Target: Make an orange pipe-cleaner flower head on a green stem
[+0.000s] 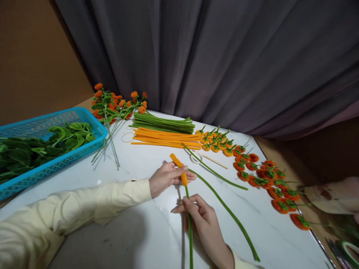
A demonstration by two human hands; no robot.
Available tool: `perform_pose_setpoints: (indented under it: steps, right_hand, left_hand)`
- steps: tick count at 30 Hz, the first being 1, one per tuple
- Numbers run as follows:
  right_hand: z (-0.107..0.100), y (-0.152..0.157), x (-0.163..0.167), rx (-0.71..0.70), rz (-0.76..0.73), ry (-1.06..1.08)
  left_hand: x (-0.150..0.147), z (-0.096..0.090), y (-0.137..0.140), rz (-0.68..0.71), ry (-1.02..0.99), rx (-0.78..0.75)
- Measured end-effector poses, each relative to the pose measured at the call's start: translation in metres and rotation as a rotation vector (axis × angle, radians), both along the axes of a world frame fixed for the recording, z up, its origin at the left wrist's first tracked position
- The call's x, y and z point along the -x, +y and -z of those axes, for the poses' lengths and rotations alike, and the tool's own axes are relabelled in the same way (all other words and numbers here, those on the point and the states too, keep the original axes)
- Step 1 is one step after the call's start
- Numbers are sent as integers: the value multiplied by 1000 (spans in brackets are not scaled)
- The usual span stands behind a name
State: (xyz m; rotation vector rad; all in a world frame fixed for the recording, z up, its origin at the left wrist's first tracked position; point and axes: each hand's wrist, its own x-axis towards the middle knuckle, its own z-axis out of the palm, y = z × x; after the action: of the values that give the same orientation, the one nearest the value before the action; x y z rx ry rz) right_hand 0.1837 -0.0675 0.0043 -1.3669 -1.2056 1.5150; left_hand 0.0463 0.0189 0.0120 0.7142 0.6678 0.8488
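Observation:
My left hand (169,177) pinches a tightly coiled orange pipe cleaner (176,161) between thumb and fingers, above the middle of the white table. A green pipe cleaner (191,243) comes out of the coil's lower end and runs down toward me. Just below the coil, my right hand (206,224) grips this green length between thumb and fingers. A second green pipe cleaner (227,205) curves across the table from beside my left fingertips. Farther back lies another green pipe cleaner (215,172). Whether the green length passes right through the coil is hidden.
A blue basket (56,160) of green leaves stands left. Behind are finished orange flowers (112,104), green pipe cleaners (164,123) and orange pipe cleaners (168,138). A white tape roll (196,157) lies by a wooden stick (215,161). Flower heads (266,173) line the right edge.

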Motion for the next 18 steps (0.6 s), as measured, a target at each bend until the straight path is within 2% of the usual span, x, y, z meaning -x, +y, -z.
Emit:
perform_pose_setpoints:
  steps: [9,18]
  right_hand:
    - [-1,0,0,-3,-11,-40]
    - [0,1,0,8,-8,-35]
  left_hand:
    - [0,3,1,31,35,-27]
    - [-2,4,-1,26,-43,3]
